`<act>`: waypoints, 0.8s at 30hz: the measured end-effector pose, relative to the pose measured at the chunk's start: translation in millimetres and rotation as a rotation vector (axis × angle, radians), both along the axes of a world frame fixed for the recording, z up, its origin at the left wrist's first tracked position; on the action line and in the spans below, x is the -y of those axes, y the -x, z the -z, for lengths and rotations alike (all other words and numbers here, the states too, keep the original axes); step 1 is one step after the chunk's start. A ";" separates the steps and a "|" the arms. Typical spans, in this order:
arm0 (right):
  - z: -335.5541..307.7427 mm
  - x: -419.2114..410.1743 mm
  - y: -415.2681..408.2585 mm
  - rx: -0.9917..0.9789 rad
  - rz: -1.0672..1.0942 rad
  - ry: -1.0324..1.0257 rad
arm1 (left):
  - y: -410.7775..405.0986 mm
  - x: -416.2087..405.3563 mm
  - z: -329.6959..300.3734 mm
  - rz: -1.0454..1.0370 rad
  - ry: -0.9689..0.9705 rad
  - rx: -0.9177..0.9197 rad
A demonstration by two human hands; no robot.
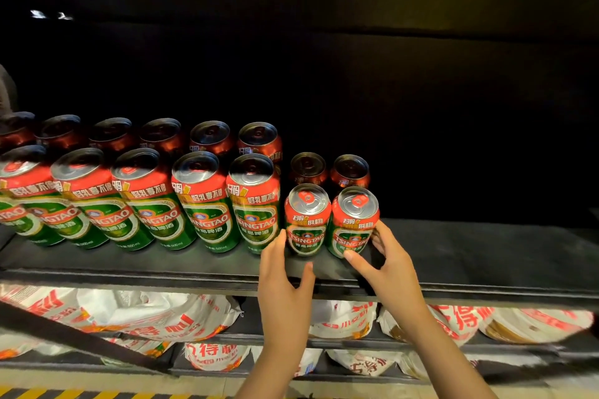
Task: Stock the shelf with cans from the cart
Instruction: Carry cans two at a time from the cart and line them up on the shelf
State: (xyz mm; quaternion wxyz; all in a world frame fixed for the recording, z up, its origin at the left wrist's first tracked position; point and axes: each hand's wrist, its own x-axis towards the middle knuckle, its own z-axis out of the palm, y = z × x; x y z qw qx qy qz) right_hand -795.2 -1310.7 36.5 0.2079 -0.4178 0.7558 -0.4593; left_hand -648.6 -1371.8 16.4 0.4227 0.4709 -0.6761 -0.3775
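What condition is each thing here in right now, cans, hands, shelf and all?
Short front cans: upright, sealed.
Tall cans: upright, sealed, in rows.
Left hand: open, fingers by the left short can.
Right hand: fingers curled round the right short can.
Shelf: right part bare.
Bags below: crumpled.

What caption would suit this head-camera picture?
Left hand and right hand set two short cans beside tall cans on a shelf.
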 end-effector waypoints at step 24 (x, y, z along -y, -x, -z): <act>-8.5 -393.7 -161.8 -0.241 0.872 -0.500 | 12.6 -217.9 -58.0 1.468 0.453 0.588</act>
